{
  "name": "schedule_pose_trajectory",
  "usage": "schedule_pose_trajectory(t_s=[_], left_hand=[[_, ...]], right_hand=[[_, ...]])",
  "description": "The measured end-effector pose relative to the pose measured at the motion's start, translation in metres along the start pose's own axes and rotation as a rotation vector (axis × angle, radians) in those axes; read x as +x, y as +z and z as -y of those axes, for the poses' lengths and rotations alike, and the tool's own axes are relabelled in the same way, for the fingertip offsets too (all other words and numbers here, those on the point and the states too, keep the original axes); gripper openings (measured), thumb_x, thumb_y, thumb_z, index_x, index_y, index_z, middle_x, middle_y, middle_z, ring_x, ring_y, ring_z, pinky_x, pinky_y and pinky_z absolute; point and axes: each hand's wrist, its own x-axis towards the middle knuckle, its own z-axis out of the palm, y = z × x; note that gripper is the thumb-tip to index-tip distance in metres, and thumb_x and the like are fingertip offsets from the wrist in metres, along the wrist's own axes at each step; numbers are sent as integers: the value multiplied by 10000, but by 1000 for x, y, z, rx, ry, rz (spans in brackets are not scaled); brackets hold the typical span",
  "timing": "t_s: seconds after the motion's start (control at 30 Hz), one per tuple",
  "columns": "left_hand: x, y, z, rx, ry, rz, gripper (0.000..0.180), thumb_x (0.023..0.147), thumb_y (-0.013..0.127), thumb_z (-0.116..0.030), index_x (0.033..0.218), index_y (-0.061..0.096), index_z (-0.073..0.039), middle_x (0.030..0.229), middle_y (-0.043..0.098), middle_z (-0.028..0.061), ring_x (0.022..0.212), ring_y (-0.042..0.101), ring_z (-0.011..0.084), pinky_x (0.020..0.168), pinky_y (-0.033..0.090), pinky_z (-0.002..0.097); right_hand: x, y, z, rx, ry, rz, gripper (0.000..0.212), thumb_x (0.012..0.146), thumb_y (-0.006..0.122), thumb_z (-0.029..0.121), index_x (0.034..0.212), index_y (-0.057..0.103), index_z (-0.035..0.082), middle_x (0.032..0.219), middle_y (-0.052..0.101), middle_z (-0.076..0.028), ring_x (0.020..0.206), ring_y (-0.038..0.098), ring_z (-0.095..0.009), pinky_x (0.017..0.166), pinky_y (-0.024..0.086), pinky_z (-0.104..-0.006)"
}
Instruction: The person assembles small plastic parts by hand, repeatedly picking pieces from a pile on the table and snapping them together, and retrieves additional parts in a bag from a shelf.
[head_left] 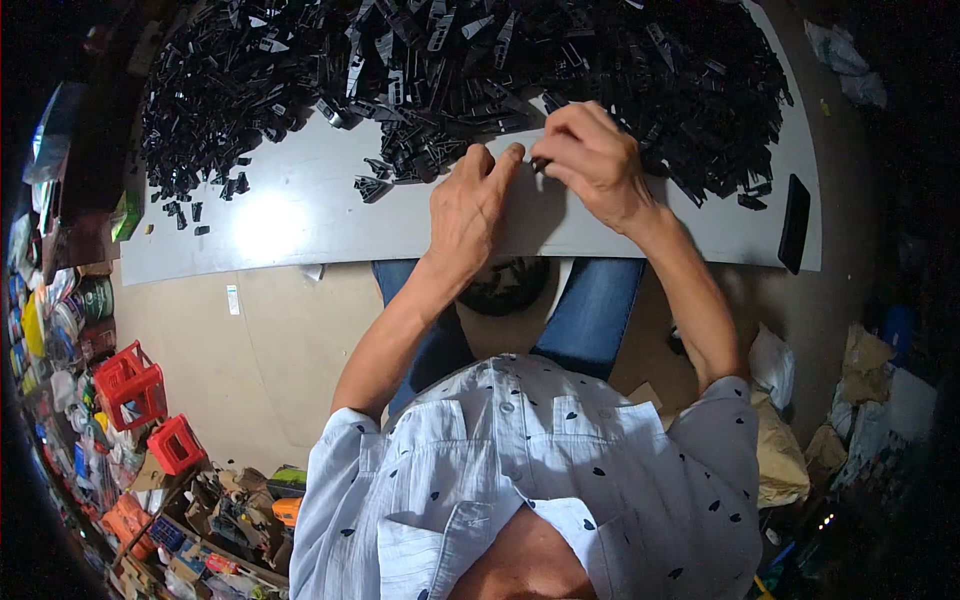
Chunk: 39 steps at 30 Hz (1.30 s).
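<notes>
A big heap of small black plastic parts [460, 70] covers the far half of a grey table [300, 215]. My left hand [470, 205] rests at the near edge of the heap, fingers up, touching a small black part [538, 163]. My right hand [592, 160] pinches that same small part from the other side, fingers curled over it. The two hands meet just in front of the pile.
A black phone [794, 222] lies at the table's right end. A dark bowl-like container [508, 283] sits between my knees under the table edge. Red crates [132, 385] and mixed clutter line the floor at left; bags and cardboard [780, 440] lie at right.
</notes>
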Motion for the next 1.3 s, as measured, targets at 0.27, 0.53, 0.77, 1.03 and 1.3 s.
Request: schedule_pose_trajectory(t_s=[0.27,0.53,0.77,1.03,1.3], left_hand=[[-10,-12,6,-799,-395,98,247,746,610,121,956,642,-5,864,578,58,812,583,181,739,455,252],[-30,-11,15,-207,-126,-69,214,644,745,-32,845,677,-55,804,575,69,800,523,276,702,453,363],[-35,-9,18,-283,-149,-98,209,625,749,-30,816,667,-49,813,557,67,788,498,267,681,432,368],[-36,-7,22,-309,-134,-106,216,619,752,-34,810,649,-42,811,538,70,776,488,270,672,426,363],[-35,-9,22,-321,-111,-96,216,625,742,-25,819,648,-46,806,528,68,777,480,266,672,422,364]], right_hand=[[-32,1,7,1434,691,-103,323,888,676,212,1068,510,2,837,619,-85,734,592,-133,627,509,-266],[-35,-13,20,1421,940,321,293,898,663,253,961,518,6,759,512,-24,605,485,-65,438,398,-202],[-13,0,47,247,338,370,212,908,593,189,878,502,0,822,610,-198,778,626,-391,657,485,-458],[-9,9,39,-56,119,487,194,849,652,167,831,509,37,726,544,-104,637,611,-283,554,479,-376],[11,1,45,-229,-10,654,93,793,634,121,815,587,44,710,630,-97,630,655,-254,536,502,-359]])
